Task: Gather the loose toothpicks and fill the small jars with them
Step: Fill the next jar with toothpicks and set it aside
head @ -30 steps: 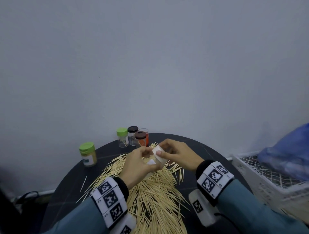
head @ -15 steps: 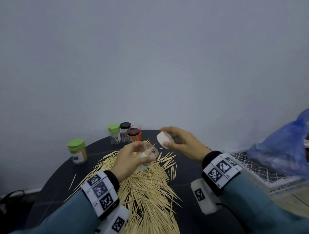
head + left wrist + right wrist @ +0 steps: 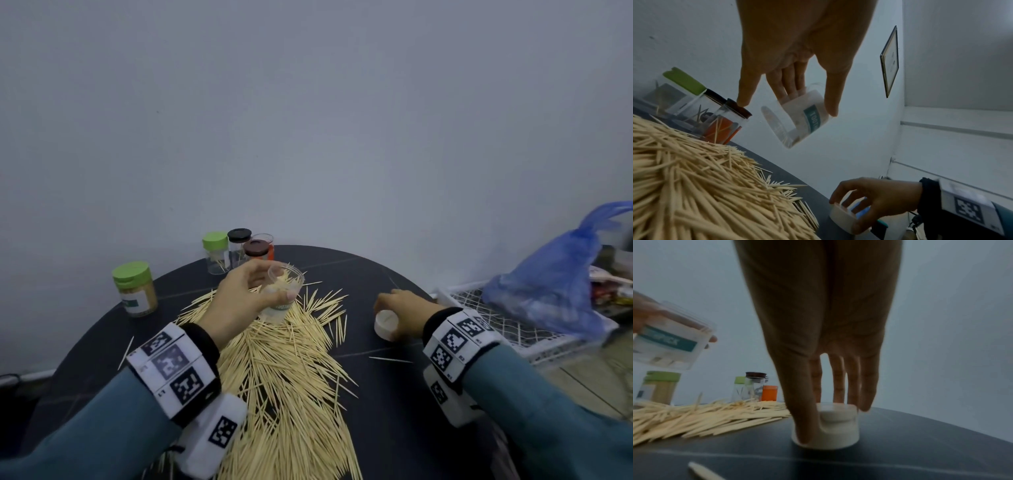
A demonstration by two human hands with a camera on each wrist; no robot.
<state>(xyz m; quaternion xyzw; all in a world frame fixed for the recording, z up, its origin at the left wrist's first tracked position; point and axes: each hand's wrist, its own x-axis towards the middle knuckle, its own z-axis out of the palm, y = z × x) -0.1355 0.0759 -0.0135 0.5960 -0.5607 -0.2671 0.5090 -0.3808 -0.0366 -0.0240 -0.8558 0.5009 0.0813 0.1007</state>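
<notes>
Left hand (image 3: pixel 239 301) grips open jar (image 3: pixel 282 294), held tilted above toothpicks (image 3: pixel 284 370). Right hand (image 3: pixel 400 308) fingers (image 3: pixel 805 426) pinch white lid (image 3: pixel 830 431), resting on tabletop (image 3: pixel 394 411) right of pile. Release lid clear of pile, within reach; keep jar mouth up while loading. Half second ago: lid was held in air beside jar; now set down.
</notes>
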